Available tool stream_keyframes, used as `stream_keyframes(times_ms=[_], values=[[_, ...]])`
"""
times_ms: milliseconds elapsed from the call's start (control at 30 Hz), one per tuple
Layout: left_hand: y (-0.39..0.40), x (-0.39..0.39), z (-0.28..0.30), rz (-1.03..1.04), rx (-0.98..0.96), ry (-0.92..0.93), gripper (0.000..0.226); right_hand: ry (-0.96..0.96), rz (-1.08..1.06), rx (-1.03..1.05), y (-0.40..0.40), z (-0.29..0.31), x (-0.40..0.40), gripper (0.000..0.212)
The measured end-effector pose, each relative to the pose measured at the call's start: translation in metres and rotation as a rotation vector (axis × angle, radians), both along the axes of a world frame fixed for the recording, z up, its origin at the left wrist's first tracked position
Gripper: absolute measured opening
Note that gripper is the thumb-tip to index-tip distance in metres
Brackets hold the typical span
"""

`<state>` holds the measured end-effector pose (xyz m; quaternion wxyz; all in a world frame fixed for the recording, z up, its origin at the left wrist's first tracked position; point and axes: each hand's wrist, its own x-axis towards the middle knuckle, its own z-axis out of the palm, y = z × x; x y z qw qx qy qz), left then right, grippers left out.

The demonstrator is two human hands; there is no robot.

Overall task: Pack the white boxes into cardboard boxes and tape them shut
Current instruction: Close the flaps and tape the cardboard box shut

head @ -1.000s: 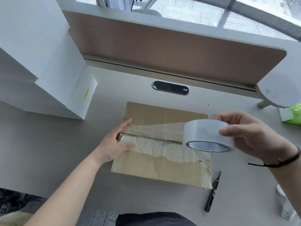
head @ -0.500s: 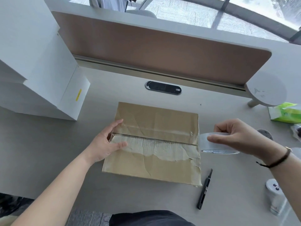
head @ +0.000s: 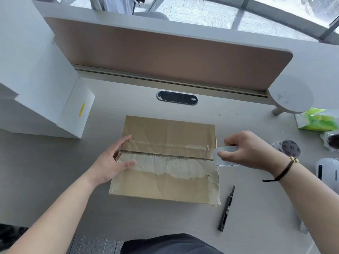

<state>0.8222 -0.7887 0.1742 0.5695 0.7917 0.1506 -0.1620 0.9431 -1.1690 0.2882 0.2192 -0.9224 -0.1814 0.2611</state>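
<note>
A closed cardboard box (head: 170,186) lies flat in the middle of the desk, its two top flaps meeting in a seam across it. Clear tape covers the seam from the left edge to the right edge. My left hand (head: 111,162) rests on the box's left end, thumb and fingers pressing the tape's start. My right hand (head: 249,151) grips a roll of clear tape (head: 222,155) just past the box's right edge, level with the seam. Large white boxes (head: 36,85) stand stacked at the left.
A black utility knife (head: 226,208) lies on the desk right of the cardboard box. A second tape roll (head: 288,147), a white device (head: 328,169) and a green wipes pack (head: 319,120) sit at the far right. A brown partition (head: 165,52) bounds the back.
My right hand has drawn the tape roll rightward and down, from above the box's right part to past its right edge, laying tape along the seam. My left hand has stayed put.
</note>
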Motion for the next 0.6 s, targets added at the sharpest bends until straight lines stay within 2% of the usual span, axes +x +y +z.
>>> stream_keyframes(times_ms=[67,200,300,400,500,600], values=[[0.0,0.001,0.001,0.005,-0.005,0.004,0.081,-0.034,0.011,-0.03,-0.001,0.001,0.002,0.053],[-0.003,0.001,0.004,0.02,-0.025,0.008,0.083,-0.101,0.002,-0.22,-0.027,-0.006,0.008,0.054],[-0.005,0.001,0.005,0.034,-0.029,0.005,0.083,-0.061,-0.069,-0.111,-0.044,-0.012,0.007,0.055],[-0.005,0.001,0.008,0.028,0.014,0.012,0.085,-0.056,-0.06,-0.11,-0.045,-0.018,0.007,0.056],[-0.004,0.0,0.012,-0.015,0.144,0.03,0.093,-0.048,-0.069,-0.113,-0.047,-0.025,0.008,0.06],[-0.012,0.0,0.017,-0.122,0.393,0.032,0.106,-0.044,-0.075,-0.108,-0.048,-0.031,0.007,0.06]])
